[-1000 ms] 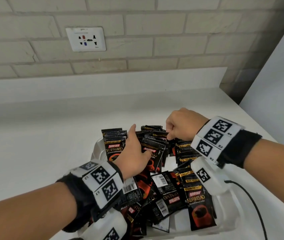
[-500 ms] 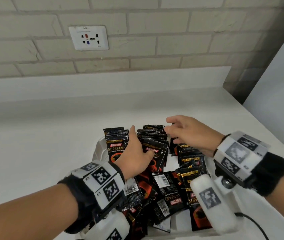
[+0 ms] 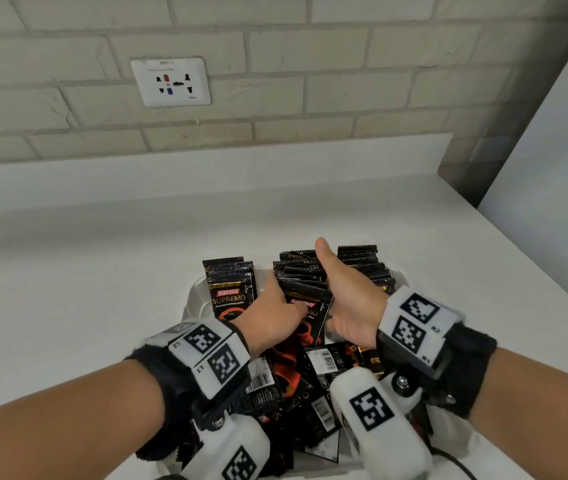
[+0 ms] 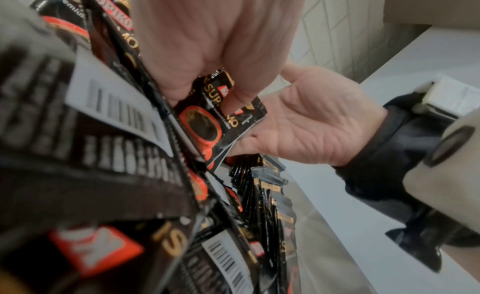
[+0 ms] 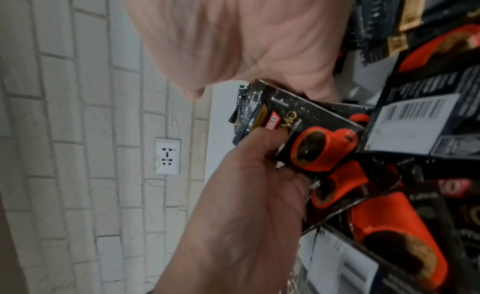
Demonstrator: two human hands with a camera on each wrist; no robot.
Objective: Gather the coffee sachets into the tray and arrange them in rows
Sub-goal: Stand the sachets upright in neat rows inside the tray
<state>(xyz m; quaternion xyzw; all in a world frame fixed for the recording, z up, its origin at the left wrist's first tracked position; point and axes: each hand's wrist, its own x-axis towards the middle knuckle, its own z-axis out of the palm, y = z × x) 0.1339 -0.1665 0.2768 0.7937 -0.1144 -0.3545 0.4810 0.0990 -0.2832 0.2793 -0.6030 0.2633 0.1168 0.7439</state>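
Observation:
A white tray (image 3: pixel 194 299) holds black Kopiko coffee sachets: upright stacks at the back left (image 3: pixel 228 292), middle (image 3: pixel 305 271) and right (image 3: pixel 362 261), and a loose heap (image 3: pixel 324 362) at the front. My left hand (image 3: pixel 272 313) grips the middle stack, its thumb on the front sachet (image 4: pixel 221 117), which also shows in the right wrist view (image 5: pixel 298 134). My right hand (image 3: pixel 348 299) stands edge-on with the thumb up and its palm (image 4: pixel 311 122) against the stack's right side. Its fingertips are hidden behind the sachets.
The tray sits on a white counter (image 3: pixel 85 289) below a brick wall with a socket plate (image 3: pixel 171 81). A white panel (image 3: pixel 552 168) closes the right side. A black cable (image 3: pixel 455 462) trails near my right wrist.
My right hand left the back row, opened, and turned palm-in against the middle stack. My left hand stayed on that stack.

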